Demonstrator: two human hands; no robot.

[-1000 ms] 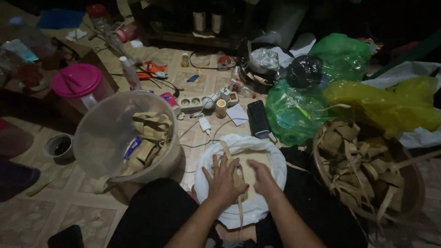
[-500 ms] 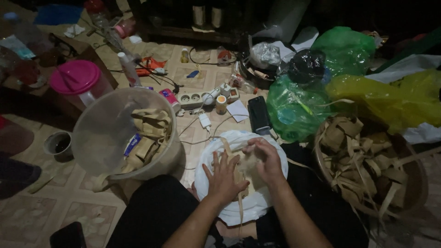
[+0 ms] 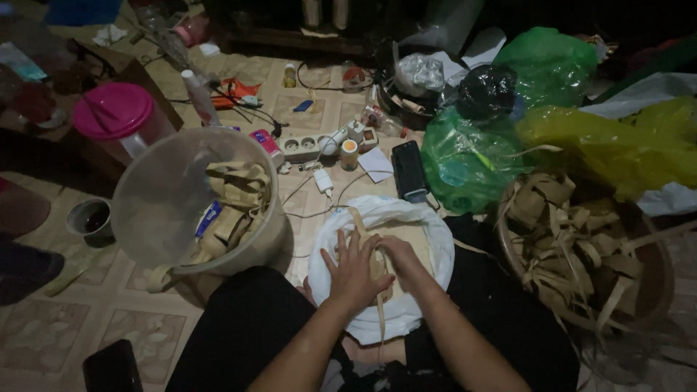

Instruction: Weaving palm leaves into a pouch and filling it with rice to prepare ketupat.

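Note:
I sit on a tiled floor with a white plastic bag (image 3: 428, 232) open in my lap. My left hand (image 3: 353, 270) lies flat, fingers spread, on tan leaf strips (image 3: 406, 236) inside the bag. My right hand (image 3: 398, 255) is beside it, fingers curled around a folded piece of strip (image 3: 377, 265). One long thin strip hangs down between my forearms. The right hand's fingertips are partly hidden behind the left hand.
A clear bucket (image 3: 156, 210) with folded leaf pieces stands at left. A brown basket (image 3: 646, 276) full of loose strips is at right. Green (image 3: 465, 156) and yellow (image 3: 610, 141) bags, a power strip (image 3: 305, 145), a dark phone (image 3: 409, 170) and a pink-lidded jug (image 3: 116, 112) lie ahead.
My right hand has moved left and closed in beside the left hand over the strips. The view has shifted slightly closer.

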